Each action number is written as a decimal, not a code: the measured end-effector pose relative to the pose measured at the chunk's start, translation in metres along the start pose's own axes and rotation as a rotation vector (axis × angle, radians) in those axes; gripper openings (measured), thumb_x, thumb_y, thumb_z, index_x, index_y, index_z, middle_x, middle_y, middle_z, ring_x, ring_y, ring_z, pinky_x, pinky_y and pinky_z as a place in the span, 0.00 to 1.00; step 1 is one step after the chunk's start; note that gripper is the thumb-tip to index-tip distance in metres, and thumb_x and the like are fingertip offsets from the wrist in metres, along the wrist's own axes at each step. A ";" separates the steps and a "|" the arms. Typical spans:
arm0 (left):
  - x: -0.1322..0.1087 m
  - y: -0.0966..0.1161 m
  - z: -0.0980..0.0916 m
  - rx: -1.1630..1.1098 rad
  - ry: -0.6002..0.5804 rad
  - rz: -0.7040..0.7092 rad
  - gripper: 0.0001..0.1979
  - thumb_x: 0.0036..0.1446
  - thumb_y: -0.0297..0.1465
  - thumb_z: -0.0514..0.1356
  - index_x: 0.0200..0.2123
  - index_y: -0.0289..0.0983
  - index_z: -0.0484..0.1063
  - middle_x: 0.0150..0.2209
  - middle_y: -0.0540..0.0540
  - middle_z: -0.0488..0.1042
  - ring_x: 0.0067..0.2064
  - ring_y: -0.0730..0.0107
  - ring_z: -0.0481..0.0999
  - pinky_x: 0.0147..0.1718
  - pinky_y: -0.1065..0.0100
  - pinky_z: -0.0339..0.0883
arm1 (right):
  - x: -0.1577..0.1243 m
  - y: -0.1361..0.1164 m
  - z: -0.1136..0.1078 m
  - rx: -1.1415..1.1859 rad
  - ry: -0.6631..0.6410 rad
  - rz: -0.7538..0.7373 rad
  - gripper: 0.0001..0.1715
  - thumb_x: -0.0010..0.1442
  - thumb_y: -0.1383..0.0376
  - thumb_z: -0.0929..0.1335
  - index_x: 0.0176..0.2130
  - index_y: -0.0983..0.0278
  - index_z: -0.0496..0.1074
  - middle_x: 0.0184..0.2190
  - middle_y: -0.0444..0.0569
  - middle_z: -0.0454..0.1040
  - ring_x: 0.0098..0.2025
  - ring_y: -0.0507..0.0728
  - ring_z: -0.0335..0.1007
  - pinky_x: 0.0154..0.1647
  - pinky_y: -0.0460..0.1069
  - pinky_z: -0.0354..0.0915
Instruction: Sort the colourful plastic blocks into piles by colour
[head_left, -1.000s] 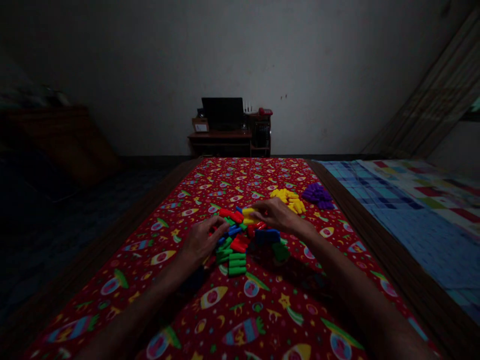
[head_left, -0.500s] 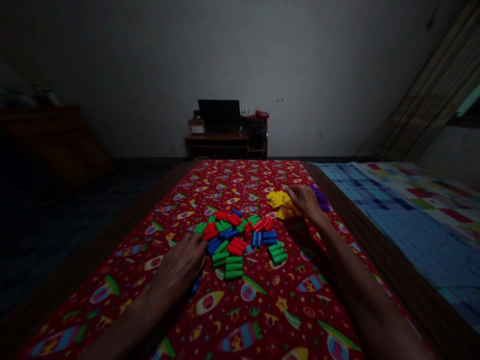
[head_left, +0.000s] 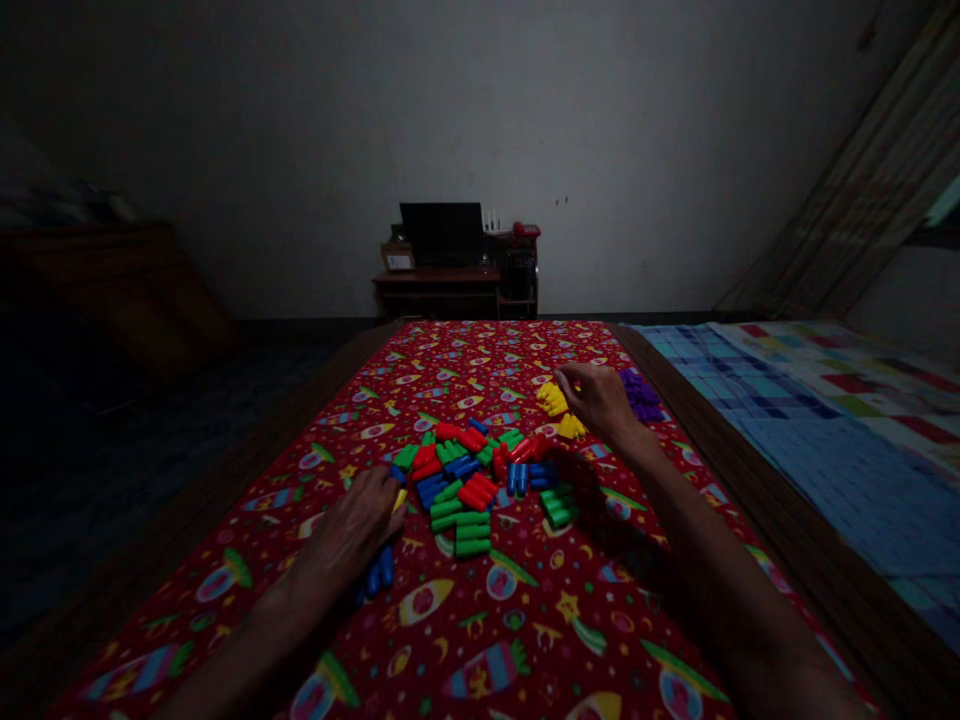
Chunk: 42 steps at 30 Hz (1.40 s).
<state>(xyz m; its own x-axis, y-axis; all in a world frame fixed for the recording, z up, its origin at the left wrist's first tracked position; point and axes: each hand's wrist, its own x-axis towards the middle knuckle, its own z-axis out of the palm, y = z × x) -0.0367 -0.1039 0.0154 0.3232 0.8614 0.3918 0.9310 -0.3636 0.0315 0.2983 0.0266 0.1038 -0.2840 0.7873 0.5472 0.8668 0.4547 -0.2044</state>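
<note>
My left hand point(head_left: 364, 515) is closed at the near left edge of a mixed pile, a yellow plastic tube block point(head_left: 400, 500) showing between its thumb and fingers. Beneath its wrist side lies a blue tube block point(head_left: 380, 572). The pile holds red blocks point(head_left: 478, 491), green blocks point(head_left: 472, 535) and blue blocks point(head_left: 517, 478), each made of short joined tubes. My right hand point(head_left: 598, 397) is curled over the yellow blocks point(head_left: 551, 400), fingertips bent down; whatever they grip is hidden. Just right of it sits a cluster of purple blocks point(head_left: 641, 395).
A red patterned cloth point(head_left: 450, 660) covers the long surface under the blocks, with brown edges at both sides. Farther off, a desk point(head_left: 435, 280) with a monitor point(head_left: 442, 232) stands against the wall. Blue checked bedding point(head_left: 780, 470) lies to the right.
My left hand has drawn slightly back and left, uncovering the yellow block and more of the blue one. My right hand has shifted slightly left over the yellow blocks, exposing more purple ones.
</note>
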 end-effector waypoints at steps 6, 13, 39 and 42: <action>0.011 0.000 -0.007 0.089 -0.104 -0.014 0.16 0.62 0.44 0.50 0.39 0.38 0.70 0.38 0.41 0.75 0.41 0.57 0.73 0.43 0.58 0.67 | -0.006 -0.019 0.003 -0.040 -0.112 -0.050 0.18 0.66 0.62 0.59 0.34 0.64 0.76 0.30 0.52 0.77 0.32 0.55 0.71 0.30 0.47 0.50; 0.013 0.003 -0.011 -0.141 -0.144 -0.170 0.15 0.59 0.38 0.51 0.44 0.38 0.71 0.40 0.41 0.77 0.44 0.56 0.76 0.46 0.58 0.68 | -0.008 -0.029 0.006 -0.061 -0.193 -0.081 0.19 0.67 0.63 0.59 0.34 0.65 0.75 0.29 0.53 0.77 0.30 0.54 0.70 0.29 0.47 0.49; 0.016 -0.020 0.012 -0.313 0.231 -0.395 0.22 0.59 0.43 0.46 0.46 0.37 0.71 0.47 0.41 0.77 0.49 0.56 0.76 0.50 0.56 0.69 | -0.011 0.065 0.085 0.126 0.114 0.042 0.14 0.61 0.64 0.65 0.42 0.66 0.77 0.47 0.60 0.75 0.53 0.64 0.68 0.53 0.59 0.64; 0.011 -0.035 0.024 -0.337 0.243 -0.465 0.20 0.58 0.42 0.47 0.44 0.39 0.71 0.44 0.42 0.78 0.46 0.58 0.78 0.46 0.58 0.71 | -0.011 0.066 0.086 0.110 0.091 0.025 0.15 0.61 0.65 0.63 0.43 0.66 0.77 0.46 0.60 0.76 0.53 0.64 0.68 0.55 0.59 0.63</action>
<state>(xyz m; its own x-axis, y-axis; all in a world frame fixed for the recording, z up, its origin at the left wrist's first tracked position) -0.0616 -0.0735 -0.0032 -0.1879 0.8656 0.4641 0.8476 -0.0958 0.5219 0.3229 0.0836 0.0146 -0.2205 0.7602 0.6112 0.8218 0.4823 -0.3034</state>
